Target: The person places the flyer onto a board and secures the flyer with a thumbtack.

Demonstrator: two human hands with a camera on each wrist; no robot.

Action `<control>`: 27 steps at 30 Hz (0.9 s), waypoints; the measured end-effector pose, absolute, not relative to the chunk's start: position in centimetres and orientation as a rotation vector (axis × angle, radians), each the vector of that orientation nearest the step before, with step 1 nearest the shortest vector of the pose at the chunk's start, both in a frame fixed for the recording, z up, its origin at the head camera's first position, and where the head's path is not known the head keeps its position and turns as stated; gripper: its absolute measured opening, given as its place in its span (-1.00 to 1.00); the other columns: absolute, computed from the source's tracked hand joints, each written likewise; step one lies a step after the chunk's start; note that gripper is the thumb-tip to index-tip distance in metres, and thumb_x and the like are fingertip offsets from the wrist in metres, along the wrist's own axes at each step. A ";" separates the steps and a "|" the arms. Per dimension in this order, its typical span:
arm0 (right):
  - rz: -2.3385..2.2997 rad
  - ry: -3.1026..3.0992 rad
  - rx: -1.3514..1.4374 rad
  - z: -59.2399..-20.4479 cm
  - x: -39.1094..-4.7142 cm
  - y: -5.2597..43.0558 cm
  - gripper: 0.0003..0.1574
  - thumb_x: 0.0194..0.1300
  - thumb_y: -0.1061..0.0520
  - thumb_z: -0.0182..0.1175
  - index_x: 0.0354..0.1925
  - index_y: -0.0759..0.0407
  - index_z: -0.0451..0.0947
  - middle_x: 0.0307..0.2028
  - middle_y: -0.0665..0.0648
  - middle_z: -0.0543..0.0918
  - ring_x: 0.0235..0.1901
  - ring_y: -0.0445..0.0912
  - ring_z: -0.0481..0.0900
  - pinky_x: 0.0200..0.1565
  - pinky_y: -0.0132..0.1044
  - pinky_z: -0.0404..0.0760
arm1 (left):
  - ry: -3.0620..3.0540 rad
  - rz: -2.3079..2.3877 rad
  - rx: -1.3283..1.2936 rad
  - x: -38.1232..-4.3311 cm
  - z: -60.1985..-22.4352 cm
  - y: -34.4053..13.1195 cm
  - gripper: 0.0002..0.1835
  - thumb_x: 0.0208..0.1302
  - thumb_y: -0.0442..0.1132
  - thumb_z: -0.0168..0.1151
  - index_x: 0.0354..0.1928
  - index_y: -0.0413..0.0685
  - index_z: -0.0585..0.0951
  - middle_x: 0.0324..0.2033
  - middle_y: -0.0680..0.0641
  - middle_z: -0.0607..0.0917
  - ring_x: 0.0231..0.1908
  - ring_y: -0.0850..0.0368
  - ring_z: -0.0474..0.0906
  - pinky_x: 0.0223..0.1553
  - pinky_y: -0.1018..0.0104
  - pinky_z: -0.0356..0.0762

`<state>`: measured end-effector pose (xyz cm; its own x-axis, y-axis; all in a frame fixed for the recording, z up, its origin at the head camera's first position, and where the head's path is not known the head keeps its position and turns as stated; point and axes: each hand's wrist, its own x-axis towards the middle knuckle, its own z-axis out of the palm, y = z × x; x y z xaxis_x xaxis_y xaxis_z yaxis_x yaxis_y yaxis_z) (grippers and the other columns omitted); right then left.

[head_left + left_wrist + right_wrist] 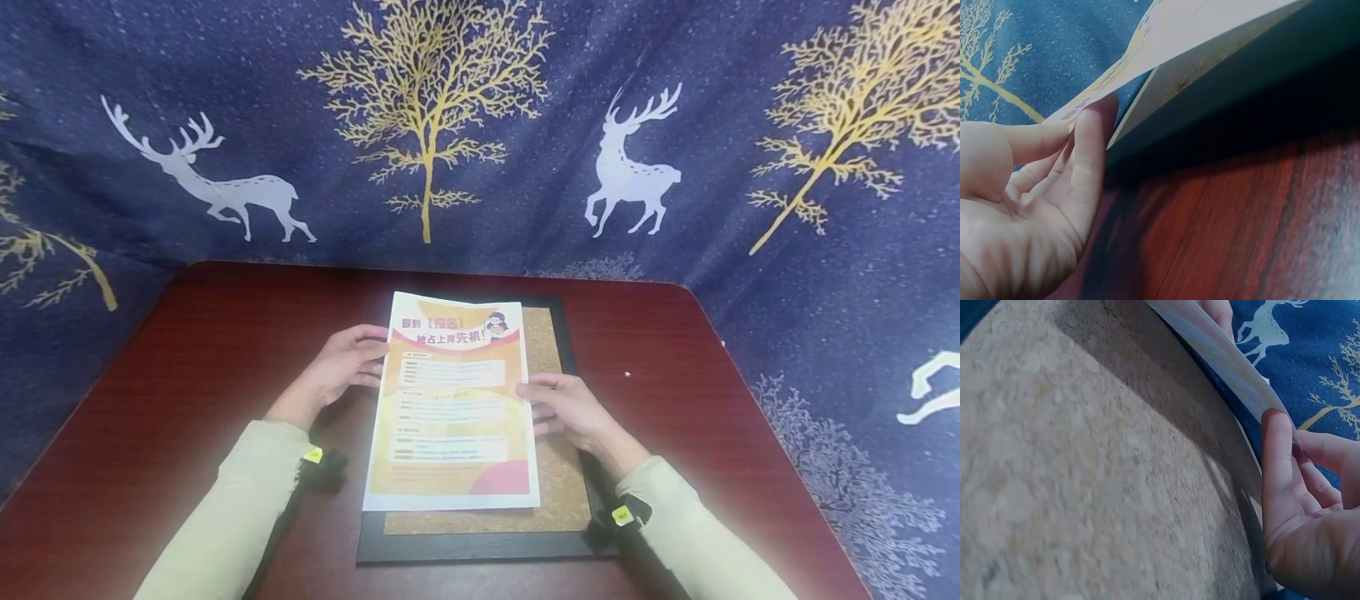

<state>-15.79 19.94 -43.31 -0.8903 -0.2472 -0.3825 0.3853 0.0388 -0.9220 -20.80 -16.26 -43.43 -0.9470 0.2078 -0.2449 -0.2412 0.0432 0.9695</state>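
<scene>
A printed paper flyer [453,400] in yellow, orange and pink is held above a cork board [558,492] with a dark frame [480,547]. My left hand [347,364] pinches the flyer's left edge near its upper part; in the left wrist view the thumb and fingers [1088,150] meet on the sheet. At the right edge, about mid-height, my right hand [566,410] pinches the paper between thumb and fingers, as the right wrist view also shows. The sheet hides much of the cork, whose right side and bottom strip show.
The board lies on a dark red wooden table [247,350]. A small pale speck [627,374] is on the table to the right. Behind the table hangs a blue cloth [480,192] with white deer and golden trees.
</scene>
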 end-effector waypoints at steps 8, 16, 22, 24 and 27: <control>-1.910 1.884 0.152 -43.0 -15.8 20.7 -0.53 0.31 0.18 0.34 0.11 0.40 0.57 -0.27 0.23 0.77 -0.34 0.03 0.77 -0.35 -0.12 0.75 | 2.029 1.953 -0.057 -21.1 -43.8 -15.6 -0.55 0.46 -0.35 0.13 0.33 -0.28 0.39 0.02 -0.30 0.68 -0.32 0.00 0.75 -0.29 0.12 0.74; -1.884 1.937 0.169 -42.8 -15.8 21.4 -0.52 0.30 0.20 0.33 0.11 0.43 0.56 -0.30 0.24 0.77 -0.37 0.02 0.77 -0.38 -0.16 0.75 | 2.030 1.953 -0.041 -21.3 -43.9 -14.6 -0.57 0.46 -0.35 0.14 0.31 -0.28 0.41 0.03 -0.33 0.67 -0.34 -0.01 0.74 -0.32 0.12 0.74; -1.886 1.947 0.165 -42.7 -15.8 22.1 -0.63 0.30 0.21 0.33 0.02 0.40 0.60 -0.32 0.23 0.77 -0.39 0.02 0.77 -0.40 -0.18 0.75 | 2.024 1.945 -0.044 -21.5 -43.9 -13.9 -0.58 0.46 -0.34 0.14 0.30 -0.27 0.42 0.04 -0.33 0.67 -0.34 -0.01 0.74 -0.32 0.12 0.74; -1.884 1.949 0.166 -42.6 -15.8 22.3 -0.65 0.30 0.21 0.34 0.00 0.39 0.61 -0.31 0.21 0.77 -0.39 0.01 0.77 -0.41 -0.19 0.74 | 2.026 1.943 -0.053 -21.5 -43.9 -13.7 -0.59 0.46 -0.34 0.15 0.29 -0.25 0.43 0.04 -0.33 0.67 -0.34 -0.02 0.74 -0.32 0.11 0.74; -1.871 1.969 0.165 -42.6 -15.8 22.7 -0.63 0.29 0.19 0.35 0.00 0.39 0.60 -0.31 0.21 0.77 -0.39 0.01 0.77 -0.42 -0.23 0.73 | 2.020 1.945 -0.039 -21.6 -43.9 -13.5 -0.58 0.45 -0.35 0.14 0.29 -0.27 0.42 0.02 -0.32 0.67 -0.35 0.00 0.73 -0.32 0.12 0.74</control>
<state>-15.76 22.68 -42.64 -0.9057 -0.1967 -0.3755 0.3650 0.0886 -0.9268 -21.56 -13.48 -43.87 -0.9433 0.2100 -0.2570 -0.2489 0.0643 0.9664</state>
